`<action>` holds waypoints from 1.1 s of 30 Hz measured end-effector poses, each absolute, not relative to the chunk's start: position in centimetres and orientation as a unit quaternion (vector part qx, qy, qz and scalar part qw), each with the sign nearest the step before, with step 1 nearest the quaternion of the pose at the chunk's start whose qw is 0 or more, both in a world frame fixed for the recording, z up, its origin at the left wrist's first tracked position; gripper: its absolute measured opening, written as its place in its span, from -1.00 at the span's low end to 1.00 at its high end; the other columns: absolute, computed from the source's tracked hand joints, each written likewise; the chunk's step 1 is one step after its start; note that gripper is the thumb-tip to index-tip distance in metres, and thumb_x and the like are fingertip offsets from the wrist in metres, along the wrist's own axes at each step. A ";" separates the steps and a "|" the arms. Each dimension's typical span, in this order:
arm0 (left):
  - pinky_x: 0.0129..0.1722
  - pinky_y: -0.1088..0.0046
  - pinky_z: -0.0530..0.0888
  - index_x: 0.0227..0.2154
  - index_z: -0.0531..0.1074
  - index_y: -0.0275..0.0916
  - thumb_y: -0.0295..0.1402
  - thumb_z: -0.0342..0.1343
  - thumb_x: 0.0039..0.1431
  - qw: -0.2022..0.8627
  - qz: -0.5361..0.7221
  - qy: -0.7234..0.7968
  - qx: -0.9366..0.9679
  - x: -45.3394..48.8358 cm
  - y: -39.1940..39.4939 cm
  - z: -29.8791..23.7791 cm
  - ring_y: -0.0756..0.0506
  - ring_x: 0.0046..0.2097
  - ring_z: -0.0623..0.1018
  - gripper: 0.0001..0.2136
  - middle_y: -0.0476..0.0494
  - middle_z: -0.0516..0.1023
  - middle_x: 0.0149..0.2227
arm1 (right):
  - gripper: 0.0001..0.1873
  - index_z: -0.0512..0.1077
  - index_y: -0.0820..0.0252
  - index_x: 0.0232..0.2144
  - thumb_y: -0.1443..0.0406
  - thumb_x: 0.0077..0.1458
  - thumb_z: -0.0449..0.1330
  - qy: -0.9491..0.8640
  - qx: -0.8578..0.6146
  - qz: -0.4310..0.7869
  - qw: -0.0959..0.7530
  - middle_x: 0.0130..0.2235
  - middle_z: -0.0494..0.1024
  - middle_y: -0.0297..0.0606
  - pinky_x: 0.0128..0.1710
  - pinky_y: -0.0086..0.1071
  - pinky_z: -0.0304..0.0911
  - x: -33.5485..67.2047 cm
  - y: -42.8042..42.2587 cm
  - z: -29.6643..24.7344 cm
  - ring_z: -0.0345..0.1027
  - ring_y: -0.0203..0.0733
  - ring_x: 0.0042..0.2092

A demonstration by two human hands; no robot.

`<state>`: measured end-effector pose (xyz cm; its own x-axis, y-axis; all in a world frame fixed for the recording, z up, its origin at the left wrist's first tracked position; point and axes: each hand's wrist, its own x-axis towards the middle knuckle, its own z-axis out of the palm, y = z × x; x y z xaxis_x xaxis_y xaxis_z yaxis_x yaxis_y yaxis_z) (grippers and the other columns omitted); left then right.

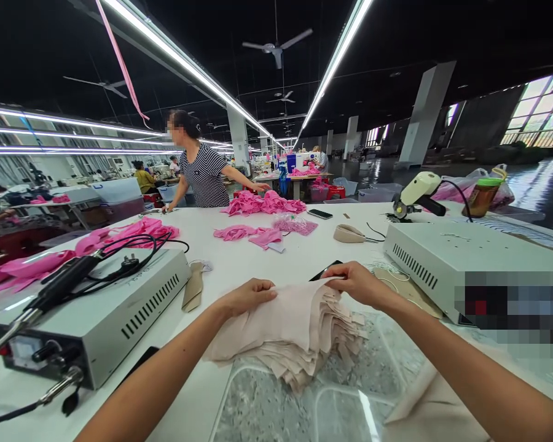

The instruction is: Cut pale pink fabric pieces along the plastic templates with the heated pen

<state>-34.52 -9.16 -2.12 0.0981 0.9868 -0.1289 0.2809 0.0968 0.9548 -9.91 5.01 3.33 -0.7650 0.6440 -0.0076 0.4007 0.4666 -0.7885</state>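
Two bare hands hold the top sheet [299, 313] of a beige cloth stack [299, 365], which sits between them and just below. The left hand [251, 298] has its thumb and fingers closed on the far left edge of that sheet, while the right hand [359, 283] pinches its far right corner, drawing it slightly up. Pale, a little pinkish and matt, the sheet looks soft and thin; it lies fairly smooth between the hands, with gentle folds running down toward the left. Beneath it, many layers of the same colour are loosely piled, their edges fanned and uneven, with narrow ends sticking out below the right hand and pointed corners hanging at the near side. Nearer than the hands, clear plastic [262, 408] with rounded ridges shows under the stack, on a white counter [198, 402]. More beige cloth [447, 408] lies beneath the right forearm. Just behind the right hand is a dark flat object [325, 271], partly hidden by it. A grey metal box [133, 307] stands left of the left hand, another grey box [470, 245] right of the right hand, and pink cloth [265, 202] is heaped well beyond both.
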 end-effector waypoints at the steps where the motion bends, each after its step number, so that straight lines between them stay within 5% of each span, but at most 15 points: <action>1: -0.31 0.44 0.41 -0.34 0.33 -0.27 0.13 0.08 -0.04 0.470 0.369 0.571 0.564 -34.6 -9.0 -2.3 -0.02 -0.36 0.44 -0.51 -0.05 0.43 -0.39 | -0.78 0.45 0.26 -0.32 0.19 0.14 0.19 -0.842 -0.313 0.415 0.145 -0.48 0.42 -0.40 -0.41 -0.39 0.25 -10.3 5.2 3.4 0.27 -0.33 -0.47; 6: -0.29 0.40 0.41 -0.38 0.38 -0.28 -0.02 0.00 0.08 0.343 0.363 0.641 0.582 -33.9 -8.4 -2.7 -0.06 -0.33 0.43 -0.63 -0.06 0.43 -0.41 | -0.76 0.42 0.28 -0.29 0.17 0.20 0.15 -0.833 -0.355 0.397 0.148 -0.40 0.43 -0.37 -0.41 -0.40 0.31 -12.2 5.8 3.1 0.31 -0.33 -0.42; 12: 0.10 0.13 0.26 -0.10 0.40 -0.30 -0.29 -0.03 0.12 0.184 0.353 0.673 0.623 -31.5 -9.2 -4.7 -0.24 0.01 0.39 -0.68 -0.28 0.43 -0.06 | -0.79 0.42 0.26 -0.24 0.20 0.19 0.17 -0.815 -0.415 0.356 0.194 -0.21 0.47 -0.26 -0.18 -0.23 0.35 -8.6 6.2 2.2 0.38 -0.21 -0.20; 19: 0.05 0.20 0.39 -0.05 0.38 -0.27 -0.28 -0.16 0.21 0.051 0.314 0.660 0.681 -32.0 -9.7 -4.2 -0.18 0.01 0.45 -0.65 -0.24 0.40 0.04 | -0.67 0.47 0.27 -0.36 0.09 0.06 0.17 -0.788 -0.459 0.360 0.198 -0.50 0.47 -0.31 -0.35 -0.33 0.32 5.5 4.2 1.0 0.38 -0.25 -0.42; 22: 0.00 0.25 0.42 -0.14 0.40 -0.23 -0.24 -0.16 0.25 0.013 0.349 0.633 0.691 -28.9 -10.7 -1.1 -0.15 -0.04 0.46 -0.70 -0.21 0.42 -0.04 | -0.63 0.52 0.21 -0.41 0.04 -0.06 0.13 -0.790 -0.485 0.312 0.209 -0.47 0.53 -0.24 -0.40 -0.30 0.30 10.5 3.1 -0.2 0.39 -0.16 -0.43; 26: -0.06 0.35 0.42 -0.20 0.41 -0.18 -0.25 -0.03 0.23 0.099 0.258 0.525 0.805 -20.8 -11.1 0.6 -0.11 -0.13 0.48 -0.81 -0.16 0.46 -0.18 | -0.65 0.53 0.14 -0.40 0.04 -0.12 0.13 -0.796 -0.510 0.225 0.236 -0.28 0.58 -0.19 -0.26 -0.19 0.32 13.9 2.0 -1.6 0.42 -0.04 -0.31; 29: -0.10 0.25 0.42 -0.15 0.40 -0.24 -0.17 0.16 0.08 0.159 0.152 0.521 0.825 -15.0 -9.7 -0.6 -0.22 -0.10 0.47 -0.67 -0.23 0.46 -0.14 | -0.64 0.52 0.12 -0.33 0.07 -0.10 0.11 -0.809 -0.502 0.181 0.247 -0.22 0.56 -0.18 -0.27 -0.20 0.33 15.0 1.8 -2.1 0.41 -0.07 -0.32; 33: -0.17 0.33 0.39 -0.37 0.44 -0.27 -0.37 0.07 0.10 0.214 0.160 0.531 0.804 -11.6 -7.3 -1.9 -0.16 -0.20 0.47 -0.90 -0.19 0.49 -0.26 | -0.62 0.50 0.11 -0.24 0.10 -0.05 0.07 -0.828 -0.478 0.147 0.253 -0.13 0.52 -0.19 -0.23 -0.22 0.33 15.7 1.8 -2.5 0.40 -0.10 -0.27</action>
<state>-11.65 -7.28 -1.89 0.3851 0.9224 0.0301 0.7855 -0.3448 0.5139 15.72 1.81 -2.48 -0.4140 0.8667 0.2783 0.7173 0.4988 -0.4865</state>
